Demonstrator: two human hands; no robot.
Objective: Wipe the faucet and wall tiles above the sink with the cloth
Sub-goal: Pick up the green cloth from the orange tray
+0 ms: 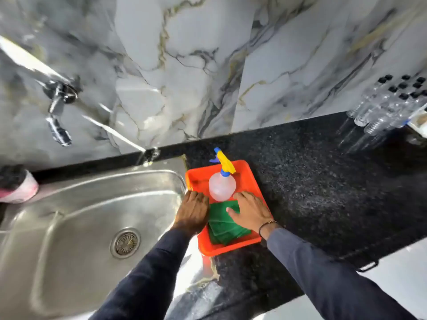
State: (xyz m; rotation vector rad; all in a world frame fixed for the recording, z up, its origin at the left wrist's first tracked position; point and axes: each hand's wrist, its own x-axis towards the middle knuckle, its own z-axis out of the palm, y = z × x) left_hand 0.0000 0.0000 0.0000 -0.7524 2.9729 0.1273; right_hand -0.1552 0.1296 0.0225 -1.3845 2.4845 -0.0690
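A person's left hand [193, 210] steadies an orange tray [242, 167] on the worktop [323, 181], fingers curled, while the right hand [250, 210], spread flat, presses the green cloth [224, 227] beneath it, seemingly to lift it.

Home kitchen — steel sink [76, 218], black granite counter [323, 192], marble-look wall tiles [184, 65]

Your way up to the wall tiles [184, 65] is open above the desk [312, 192]; the spray bottle [222, 185] stands upright in the orange tray [247, 172], and clear bottles [388, 105] crowd the right corner.
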